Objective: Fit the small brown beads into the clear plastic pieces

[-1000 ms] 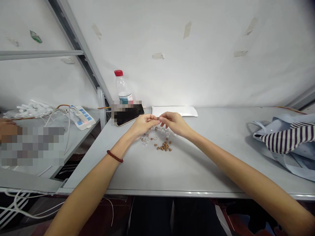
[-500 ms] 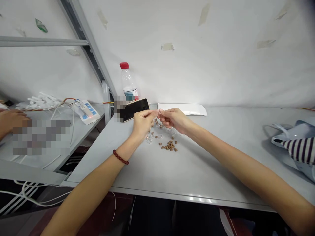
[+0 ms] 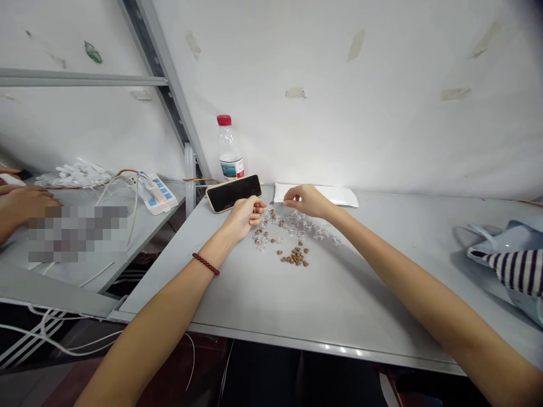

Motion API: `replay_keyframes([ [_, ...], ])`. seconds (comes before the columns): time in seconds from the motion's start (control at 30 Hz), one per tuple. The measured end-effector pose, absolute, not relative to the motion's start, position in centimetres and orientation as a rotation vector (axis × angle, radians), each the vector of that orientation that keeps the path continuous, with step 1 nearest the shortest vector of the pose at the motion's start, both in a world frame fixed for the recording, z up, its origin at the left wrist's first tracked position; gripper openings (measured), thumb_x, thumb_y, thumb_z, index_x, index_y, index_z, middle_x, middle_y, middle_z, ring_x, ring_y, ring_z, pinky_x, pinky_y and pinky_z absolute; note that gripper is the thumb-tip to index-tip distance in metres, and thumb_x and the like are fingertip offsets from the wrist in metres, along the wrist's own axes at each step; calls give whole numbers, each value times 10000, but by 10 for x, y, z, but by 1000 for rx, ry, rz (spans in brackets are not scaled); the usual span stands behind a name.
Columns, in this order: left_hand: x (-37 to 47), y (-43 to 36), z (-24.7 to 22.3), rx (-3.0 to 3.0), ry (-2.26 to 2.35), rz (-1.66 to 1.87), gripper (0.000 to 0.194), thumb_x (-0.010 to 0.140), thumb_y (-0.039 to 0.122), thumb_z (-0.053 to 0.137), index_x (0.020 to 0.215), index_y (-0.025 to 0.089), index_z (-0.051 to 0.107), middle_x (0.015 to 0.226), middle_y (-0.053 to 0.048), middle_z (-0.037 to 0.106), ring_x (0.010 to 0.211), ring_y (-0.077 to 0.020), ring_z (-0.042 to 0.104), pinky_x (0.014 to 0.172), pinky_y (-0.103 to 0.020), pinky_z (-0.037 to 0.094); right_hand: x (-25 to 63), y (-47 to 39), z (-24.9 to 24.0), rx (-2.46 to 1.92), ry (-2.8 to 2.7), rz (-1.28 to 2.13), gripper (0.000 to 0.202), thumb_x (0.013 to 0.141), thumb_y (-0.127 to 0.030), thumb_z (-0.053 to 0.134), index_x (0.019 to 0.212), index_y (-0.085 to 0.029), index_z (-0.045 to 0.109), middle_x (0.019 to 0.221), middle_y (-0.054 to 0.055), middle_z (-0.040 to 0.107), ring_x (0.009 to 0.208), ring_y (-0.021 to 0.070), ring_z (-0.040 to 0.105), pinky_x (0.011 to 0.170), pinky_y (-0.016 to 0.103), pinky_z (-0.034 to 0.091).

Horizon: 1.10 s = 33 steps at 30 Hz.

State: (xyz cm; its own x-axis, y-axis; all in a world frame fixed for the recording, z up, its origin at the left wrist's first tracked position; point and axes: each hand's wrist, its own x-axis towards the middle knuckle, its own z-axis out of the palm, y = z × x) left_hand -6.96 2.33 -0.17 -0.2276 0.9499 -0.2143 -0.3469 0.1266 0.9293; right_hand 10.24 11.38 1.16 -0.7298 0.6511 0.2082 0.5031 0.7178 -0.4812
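My left hand [image 3: 246, 217] is beside the phone's lower right corner, its fingers loosely curled; whatever may be in them is hidden. My right hand [image 3: 309, 200] is in front of the white flat packet [image 3: 339, 195], thumb and forefinger pinched together at a tiny piece too small to name. Below the hands lie small clear plastic pieces [image 3: 262, 240], some ring-shaped, with brown bits among them. More clear plastic pieces [image 3: 320, 230] spread out beneath my right wrist. Nearer to me sits a small pile of brown nuggets [image 3: 294, 257].
A black-screened phone [image 3: 233, 194] leans by a red-capped bottle [image 3: 231, 152] at the wall. On the left table are a power strip [image 3: 156, 195], white cables and another person's hand [image 3: 29, 203]. A striped cloth bag [image 3: 515, 265] lies at the right.
My hands, which met fingertip to fingertip, have come apart. The left is lower and to the left; the right has turned palm down, slightly to the right. The view has shifted slightly.
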Motion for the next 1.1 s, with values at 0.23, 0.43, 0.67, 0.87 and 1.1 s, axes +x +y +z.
replay_keyframes([
  [0.23,-78,26,-4,827,1367,1416,142,738,123,509,602,104,543,473,72,322,339,-9,195,323,-155,118,45,128,-1,-675,-2800,539,213,716,-86,589,880,-146,710,862,65,710,709,150,588,647,249,410],
  [0.43,-79,26,-5,916,1426,1392,152,741,139,498,597,116,543,478,78,309,350,-15,187,353,-173,119,41,120,-6,-688,-2871,435,245,665,-10,518,793,-136,685,719,54,670,648,144,549,599,247,367],
  [0.67,-81,30,-15,1133,1628,1380,329,818,293,552,531,133,554,409,48,383,371,-60,295,370,-204,174,53,109,-3,-737,-2095,1184,91,720,-125,591,806,-131,619,626,6,609,573,107,528,578,245,421],
  [0.87,-70,25,-13,1165,1467,1349,352,881,348,535,586,158,507,393,84,309,311,-44,242,338,-182,175,58,107,-3,-611,-1753,1632,70,709,-175,650,678,-119,622,703,55,643,687,132,620,745,292,503],
  [1.1,-72,22,4,722,1164,1485,352,815,181,595,529,172,390,415,117,218,310,-10,168,298,-134,126,61,115,-3,-713,-1752,1260,66,648,-137,646,684,-133,591,658,24,612,639,120,575,644,269,473],
])
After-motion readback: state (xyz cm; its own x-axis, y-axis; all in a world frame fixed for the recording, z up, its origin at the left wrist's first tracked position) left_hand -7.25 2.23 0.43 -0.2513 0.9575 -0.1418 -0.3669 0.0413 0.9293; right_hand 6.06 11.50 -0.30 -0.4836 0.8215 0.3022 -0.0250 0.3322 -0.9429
